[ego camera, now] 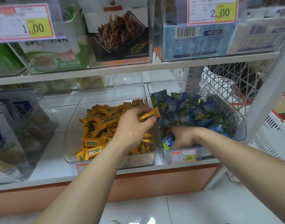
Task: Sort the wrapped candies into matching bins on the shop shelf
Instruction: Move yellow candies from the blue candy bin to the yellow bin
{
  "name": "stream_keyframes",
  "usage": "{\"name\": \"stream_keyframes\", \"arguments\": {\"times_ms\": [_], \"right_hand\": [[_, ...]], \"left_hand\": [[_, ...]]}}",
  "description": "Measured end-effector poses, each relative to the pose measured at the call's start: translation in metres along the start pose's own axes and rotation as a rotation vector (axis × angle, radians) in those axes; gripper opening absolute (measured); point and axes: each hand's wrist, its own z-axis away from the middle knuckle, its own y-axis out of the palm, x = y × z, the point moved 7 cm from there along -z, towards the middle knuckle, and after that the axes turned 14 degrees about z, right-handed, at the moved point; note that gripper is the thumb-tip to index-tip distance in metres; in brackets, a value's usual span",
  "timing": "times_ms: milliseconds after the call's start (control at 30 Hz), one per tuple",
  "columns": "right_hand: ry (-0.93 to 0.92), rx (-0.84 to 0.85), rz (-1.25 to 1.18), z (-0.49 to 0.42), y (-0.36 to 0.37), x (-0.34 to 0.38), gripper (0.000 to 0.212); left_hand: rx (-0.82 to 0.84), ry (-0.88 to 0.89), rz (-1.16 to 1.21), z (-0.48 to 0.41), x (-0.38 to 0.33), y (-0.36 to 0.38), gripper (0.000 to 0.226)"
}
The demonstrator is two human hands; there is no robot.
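Observation:
Two clear bins stand side by side on the lower shelf. The left bin holds several orange wrapped candies. The right bin holds several blue wrapped candies. My left hand hovers over the divide between the bins and pinches one orange candy between thumb and fingers. My right hand reaches down into the front of the right bin, fingers curled among blue candies; whether it grips one is hidden.
A price tag hangs on the right bin's front. Clear bins with boxed goods sit at the left. The upper shelf carries snack boxes just above. A white wire basket stands at the right.

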Motion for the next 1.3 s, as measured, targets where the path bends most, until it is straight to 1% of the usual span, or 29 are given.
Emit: {"name": "stream_keyframes", "arguments": {"times_ms": [100, 200, 233, 300, 367, 400, 433, 467, 500, 533, 567, 600, 633, 667, 700, 767, 800, 833, 867, 900, 967, 1033, 1133, 1300], "right_hand": [[-0.022, -0.026, -0.097, 0.003, -0.004, -0.001, 0.056], [-0.002, -0.168, -0.295, 0.01, -0.026, -0.013, 0.056], [0.01, -0.215, -0.33, 0.013, -0.034, -0.018, 0.056], [0.008, -0.26, -0.351, 0.019, -0.043, -0.024, 0.048], [0.013, -0.299, -0.276, 0.026, -0.051, -0.026, 0.032], [0.049, -0.328, -0.171, 0.03, -0.056, -0.027, 0.023], [0.114, -0.368, -0.016, 0.035, -0.063, -0.027, 0.019], [0.191, -0.43, 0.157, 0.04, -0.071, -0.027, 0.019], [0.237, -0.521, 0.269, 0.045, -0.079, -0.023, 0.02], [0.225, -0.604, 0.282, 0.05, -0.084, -0.016, 0.017], [0.158, -0.615, 0.183, 0.052, -0.083, -0.008, 0.011], [0.058, -0.53, 0.001, 0.051, -0.074, 0.001, 0.007], [-0.039, -0.367, -0.151, 0.047, -0.06, 0.012, 0.008], [-0.114, -0.197, -0.205, 0.044, -0.044, 0.023, 0.012], [-0.155, -0.077, -0.195, 0.043, -0.031, 0.029, 0.013], [-0.174, 0.044, -0.094, 0.041, -0.014, 0.033, 0.012], [-0.175, 0.104, -0.037, 0.041, -0.008, 0.032, 0.032], [-0.164, 0.164, 0.001, 0.041, -0.001, 0.029, 0.061], [-0.147, 0.228, 0.037, 0.041, 0.006, 0.025, 0.085], [-0.134, 0.268, 0.053, 0.04, 0.011, 0.022, 0.098], [-0.124, 0.279, 0.108, 0.038, 0.018, 0.019, 0.109], [-0.114, 0.226, 0.183, 0.033, 0.017, 0.022, 0.108], [-0.095, 0.166, 0.203, 0.026, 0.012, 0.028, 0.103], [-0.057, 0.268, 0.238, 0.019, 0.018, 0.024, 0.113]], "left_hand": [[0.002, -0.021, 0.008, 0.0, 0.001, 0.001, 0.02], [0.001, -0.035, 0.034, -0.001, 0.002, 0.0, 0.028], [-0.002, -0.038, 0.047, -0.001, 0.002, -0.001, 0.03], [-0.004, -0.046, 0.074, -0.001, 0.003, -0.002, 0.033], [-0.006, -0.054, 0.095, -0.001, 0.003, -0.003, 0.031], [-0.005, -0.056, 0.099, -0.001, 0.003, -0.003, 0.03], [-0.003, -0.057, 0.099, -0.001, 0.003, -0.003, 0.029], [0.0, -0.057, 0.099, -0.001, 0.003, -0.002, 0.028], [0.002, -0.055, 0.099, -0.001, 0.003, -0.002, 0.025], [0.004, -0.053, 0.101, -0.001, 0.002, -0.002, 0.022], [0.004, -0.049, 0.1, 0.0, 0.002, -0.002, 0.021], [0.005, -0.044, 0.097, 0.0, 0.001, -0.002, 0.02], [0.005, -0.044, 0.096, 0.0, 0.0, -0.002, 0.02], [0.005, -0.046, 0.099, 0.0, 0.001, -0.002, 0.021], [0.005, -0.049, 0.103, 0.001, 0.001, -0.002, 0.022], [0.007, -0.054, 0.108, 0.001, 0.002, -0.002, 0.025], [0.008, -0.055, 0.111, 0.001, 0.002, -0.002, 0.027], [0.011, -0.056, 0.114, 0.001, 0.003, -0.002, 0.027], [0.013, -0.056, 0.117, 0.001, 0.003, -0.002, 0.027], [0.015, -0.056, 0.119, 0.001, 0.004, -0.003, 0.026], [0.017, -0.054, 0.122, 0.001, 0.004, -0.003, 0.022], [0.015, -0.051, 0.12, 0.001, 0.004, -0.003, 0.022], [0.009, -0.051, 0.115, 0.002, 0.003, -0.002, 0.021], [0.013, -0.052, 0.118, 0.003, 0.003, -0.003, 0.022]]}}
